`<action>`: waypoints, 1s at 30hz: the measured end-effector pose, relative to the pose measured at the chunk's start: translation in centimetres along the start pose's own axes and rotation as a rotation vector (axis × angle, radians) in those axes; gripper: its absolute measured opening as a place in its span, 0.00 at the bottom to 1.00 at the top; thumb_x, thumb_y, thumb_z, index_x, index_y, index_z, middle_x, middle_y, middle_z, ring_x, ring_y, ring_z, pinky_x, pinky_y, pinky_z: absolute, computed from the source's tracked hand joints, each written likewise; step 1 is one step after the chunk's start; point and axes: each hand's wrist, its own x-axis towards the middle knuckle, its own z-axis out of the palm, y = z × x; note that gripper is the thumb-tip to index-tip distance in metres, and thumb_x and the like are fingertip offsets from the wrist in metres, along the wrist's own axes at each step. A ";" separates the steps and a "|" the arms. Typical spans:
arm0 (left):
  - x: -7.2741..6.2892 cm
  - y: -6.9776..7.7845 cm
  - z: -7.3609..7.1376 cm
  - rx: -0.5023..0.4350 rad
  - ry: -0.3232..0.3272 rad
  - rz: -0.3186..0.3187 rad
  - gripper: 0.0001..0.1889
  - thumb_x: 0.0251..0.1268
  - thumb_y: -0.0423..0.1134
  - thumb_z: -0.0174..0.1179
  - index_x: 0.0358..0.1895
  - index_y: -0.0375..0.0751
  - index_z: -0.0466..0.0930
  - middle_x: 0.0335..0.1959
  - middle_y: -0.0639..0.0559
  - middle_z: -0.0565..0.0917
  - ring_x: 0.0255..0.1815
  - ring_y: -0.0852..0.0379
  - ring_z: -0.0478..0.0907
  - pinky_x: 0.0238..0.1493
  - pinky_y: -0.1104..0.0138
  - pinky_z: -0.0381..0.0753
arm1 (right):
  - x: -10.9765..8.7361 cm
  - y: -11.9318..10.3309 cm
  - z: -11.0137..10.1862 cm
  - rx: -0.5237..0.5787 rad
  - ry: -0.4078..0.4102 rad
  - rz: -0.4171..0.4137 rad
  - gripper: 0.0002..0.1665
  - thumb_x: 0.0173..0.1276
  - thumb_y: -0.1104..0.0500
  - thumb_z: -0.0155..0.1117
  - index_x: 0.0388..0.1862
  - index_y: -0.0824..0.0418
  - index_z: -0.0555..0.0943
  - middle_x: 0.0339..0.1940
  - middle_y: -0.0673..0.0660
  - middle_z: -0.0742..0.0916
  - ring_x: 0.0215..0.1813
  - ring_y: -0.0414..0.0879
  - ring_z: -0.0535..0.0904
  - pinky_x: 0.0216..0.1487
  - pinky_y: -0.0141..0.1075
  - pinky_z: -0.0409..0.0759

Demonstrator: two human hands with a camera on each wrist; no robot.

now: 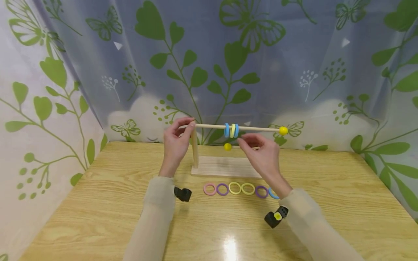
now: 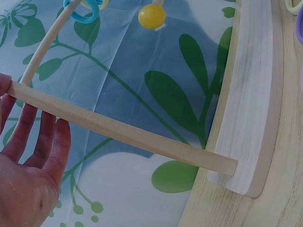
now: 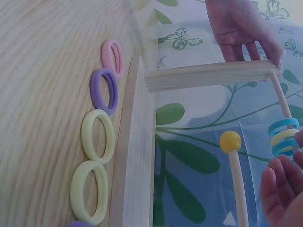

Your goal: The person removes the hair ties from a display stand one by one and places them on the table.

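Observation:
My left hand (image 1: 176, 141) grips the top of a wooden stand's upright post (image 2: 118, 127), thumb over its end and fingers behind. From that post a thin wooden rod (image 1: 258, 129) runs right to a yellow ball (image 1: 283, 130). Two blue rings (image 1: 226, 130) hang around the rod, with a pale yellow ring (image 1: 232, 131) between them. My right hand (image 1: 262, 150) is just below and right of these rings, fingers loosely bent, fingertips right at the nearest blue ring (image 3: 285, 145). A lower rod (image 3: 239, 189) with its own yellow ball (image 3: 230, 141) is partly hidden behind the right hand.
The stand's flat base (image 1: 225, 166) lies on the wooden table (image 1: 107, 203). In front is a row of loose rings: a pink ring (image 1: 210, 189), purple ones (image 1: 222, 183), yellow ones (image 1: 235, 182) and a blue ring (image 1: 273, 195). A patterned curtain (image 1: 202, 54) hangs behind.

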 end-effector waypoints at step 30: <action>-0.1 0.0 0.0 -0.010 0.004 0.003 0.12 0.74 0.36 0.62 0.53 0.32 0.84 0.47 0.47 0.85 0.39 0.62 0.83 0.39 0.74 0.82 | 1.0 -0.6 1.4 -0.046 0.056 -0.031 0.09 0.67 0.54 0.74 0.41 0.58 0.90 0.35 0.56 0.93 0.33 0.40 0.86 0.36 0.20 0.79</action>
